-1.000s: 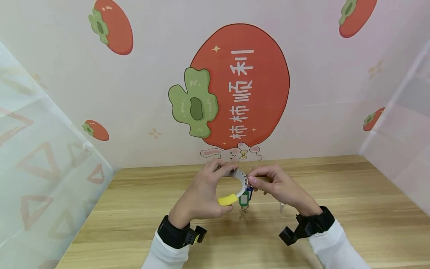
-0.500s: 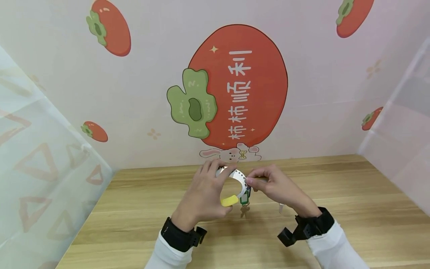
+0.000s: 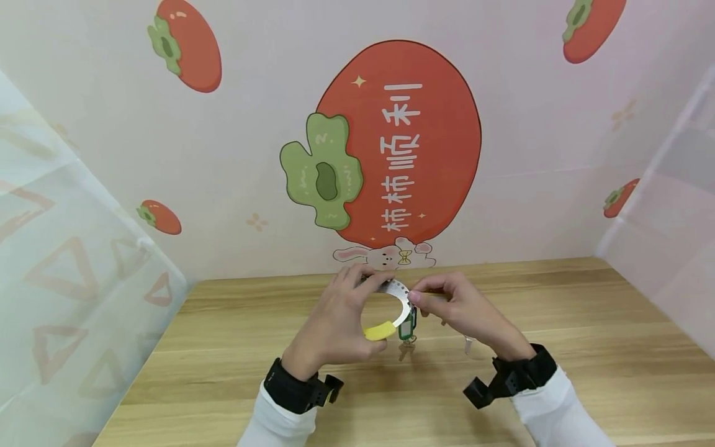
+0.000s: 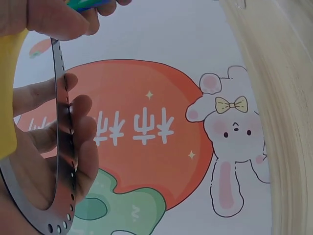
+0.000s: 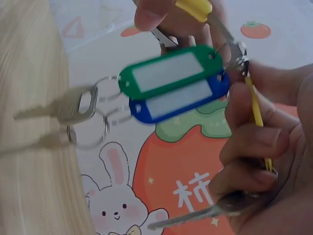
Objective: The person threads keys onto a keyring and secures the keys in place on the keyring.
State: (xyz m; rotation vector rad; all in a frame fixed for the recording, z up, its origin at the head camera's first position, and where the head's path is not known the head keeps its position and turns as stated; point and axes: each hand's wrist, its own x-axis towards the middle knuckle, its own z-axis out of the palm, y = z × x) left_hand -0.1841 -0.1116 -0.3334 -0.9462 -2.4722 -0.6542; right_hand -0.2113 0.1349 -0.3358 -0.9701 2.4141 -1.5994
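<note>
head view showed my left hand [image 3: 335, 326] gripping a metal ring [image 3: 403, 297] above the table [image 3: 223, 372], fingers over the band and thumb under the yellow handle [image 3: 380, 331]. my right hand [image 3: 463, 313] was at the ring's right side, thumb and fingertips pinching the upper end of a yellow tag [image 5: 257, 105], seen edge-on from the right wrist; a key [image 5: 195, 216] stuck out past my curled fingers. just beside, a green tag [image 5: 171, 72] and a blue tag [image 5: 183, 98] hung together, green overlapping blue, with blurred keys [image 5: 73, 106] at their far ends. i could not tell whether their small loops [image 5: 238, 59] ran through the ring's holes [image 4: 69, 217]. behind stood a pale wall [image 3: 530, 217] printed with a big red fruit [image 3: 441, 149] and a white rabbit [image 3: 383, 256].
</note>
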